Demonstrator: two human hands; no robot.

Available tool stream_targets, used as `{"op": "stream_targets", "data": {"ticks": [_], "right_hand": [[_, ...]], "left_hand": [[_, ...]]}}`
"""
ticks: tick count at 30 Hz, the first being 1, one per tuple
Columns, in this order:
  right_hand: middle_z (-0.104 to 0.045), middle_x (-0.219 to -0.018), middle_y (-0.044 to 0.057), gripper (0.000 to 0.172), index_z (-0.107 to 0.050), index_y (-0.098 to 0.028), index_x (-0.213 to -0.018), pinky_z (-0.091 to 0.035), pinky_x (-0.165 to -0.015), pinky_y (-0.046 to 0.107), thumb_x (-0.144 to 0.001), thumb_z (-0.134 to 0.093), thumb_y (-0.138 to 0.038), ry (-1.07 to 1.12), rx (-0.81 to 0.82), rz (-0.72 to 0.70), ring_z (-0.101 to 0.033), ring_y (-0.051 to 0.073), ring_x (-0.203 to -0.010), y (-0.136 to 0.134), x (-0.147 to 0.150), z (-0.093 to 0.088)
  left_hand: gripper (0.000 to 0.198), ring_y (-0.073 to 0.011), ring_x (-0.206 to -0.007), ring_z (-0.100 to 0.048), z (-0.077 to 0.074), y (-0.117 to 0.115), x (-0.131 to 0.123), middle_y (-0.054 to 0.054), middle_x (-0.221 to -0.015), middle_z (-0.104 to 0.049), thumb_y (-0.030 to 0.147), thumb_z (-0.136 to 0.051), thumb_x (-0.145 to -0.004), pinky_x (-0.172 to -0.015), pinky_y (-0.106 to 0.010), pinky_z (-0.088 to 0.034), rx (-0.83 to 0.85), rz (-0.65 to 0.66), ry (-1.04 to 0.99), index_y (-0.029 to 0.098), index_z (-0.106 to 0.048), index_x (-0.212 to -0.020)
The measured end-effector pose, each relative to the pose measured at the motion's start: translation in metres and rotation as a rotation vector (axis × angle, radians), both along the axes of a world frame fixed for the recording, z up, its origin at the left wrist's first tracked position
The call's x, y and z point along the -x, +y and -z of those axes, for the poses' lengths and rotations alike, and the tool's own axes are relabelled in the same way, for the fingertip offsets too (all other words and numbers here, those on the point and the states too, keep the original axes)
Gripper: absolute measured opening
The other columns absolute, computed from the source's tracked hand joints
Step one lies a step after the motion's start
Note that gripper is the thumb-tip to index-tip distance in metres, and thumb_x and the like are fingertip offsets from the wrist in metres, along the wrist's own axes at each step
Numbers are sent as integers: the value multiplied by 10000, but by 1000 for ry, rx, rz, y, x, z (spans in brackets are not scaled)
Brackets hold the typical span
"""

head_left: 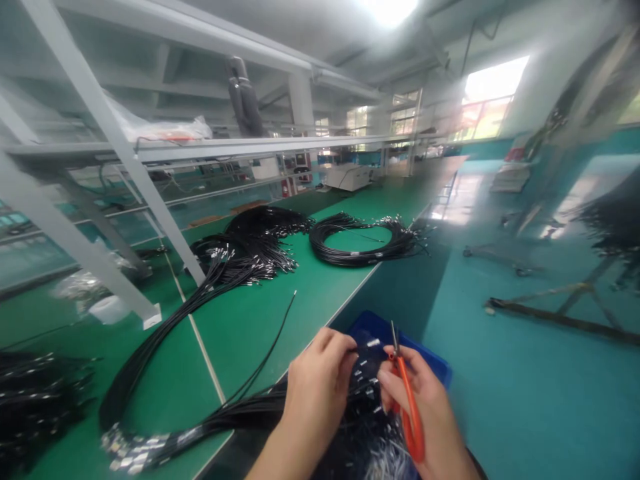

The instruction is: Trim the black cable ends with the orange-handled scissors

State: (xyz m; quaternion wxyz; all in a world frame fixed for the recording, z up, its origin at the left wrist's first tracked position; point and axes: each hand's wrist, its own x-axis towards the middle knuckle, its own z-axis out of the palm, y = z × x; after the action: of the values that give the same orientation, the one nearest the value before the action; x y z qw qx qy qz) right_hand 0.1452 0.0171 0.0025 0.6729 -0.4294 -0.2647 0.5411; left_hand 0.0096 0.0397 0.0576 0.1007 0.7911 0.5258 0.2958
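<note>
At lower centre, over blue bin (430,363): found left hand (317,383) pinched shut on black cable end (367,348), long axis running left to right. Found right hand (427,413) wrapped around orange snips (407,400) (blades nearly closed, tips up), just right of cable end.

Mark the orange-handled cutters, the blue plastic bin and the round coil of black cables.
orange-handled cutters (411,410), head view, on the orange handle.
blue plastic bin (371,325), head view, on its far wall.
round coil of black cables (350,259), head view, on its near arc.
</note>
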Motion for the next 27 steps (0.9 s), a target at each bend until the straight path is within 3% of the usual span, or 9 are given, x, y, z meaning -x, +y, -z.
{"op": "stream_targets", "data": {"ticks": [3,5,10,13,21,27], "right_hand": [[-616,-642,-31,405,-569,-204,-947,-411,-444,191,-616,-788,-284,-12,25,34,-519,103,-495,-5,4,-5],[-644,-695,-15,423,-567,-212,-961,-424,-442,196,-611,-794,-277,-20,33,47,-539,110,-512,-10,5,-6],[-653,-759,-18,422,-537,-234,-981,-440,-450,213,-633,-776,-243,102,-22,5,-569,115,-517,-18,9,-10],[-656,-756,-7,433,-536,-223,-976,-445,-460,232,-618,-781,-223,177,-23,-19,-572,123,-511,-18,13,-15],[-653,-737,-15,392,-546,-213,-970,-463,-505,235,-647,-767,-215,182,28,-39,-571,111,-517,-15,15,-16],[-615,-703,-41,360,-539,-224,-965,-453,-497,235,-668,-739,-191,167,20,-49,-547,107,-504,-14,15,-14]], "left_hand": [[161,-157,-686,-569,8,-26,-9,-26,-784,-622,182,-483,-859,-628,-251,-426,-138,10,-25,227,-637,-839],[144,-178,-689,-549,14,-34,-9,-25,-707,-613,177,-511,-838,-639,-271,-416,-132,14,-123,218,-642,-796],[148,-134,-567,-506,28,-36,-2,-4,-622,-591,247,-599,-778,-538,-222,-386,340,41,-593,170,-619,-653],[188,-135,-587,-512,35,-35,2,-17,-631,-612,305,-630,-757,-556,-220,-389,483,51,-741,147,-626,-657],[146,-142,-614,-536,36,-36,-2,-22,-647,-630,252,-654,-736,-587,-221,-407,510,40,-784,144,-638,-640],[143,-143,-601,-529,36,-36,-2,-24,-645,-624,253,-636,-750,-568,-222,-400,478,9,-682,151,-657,-652]]}}
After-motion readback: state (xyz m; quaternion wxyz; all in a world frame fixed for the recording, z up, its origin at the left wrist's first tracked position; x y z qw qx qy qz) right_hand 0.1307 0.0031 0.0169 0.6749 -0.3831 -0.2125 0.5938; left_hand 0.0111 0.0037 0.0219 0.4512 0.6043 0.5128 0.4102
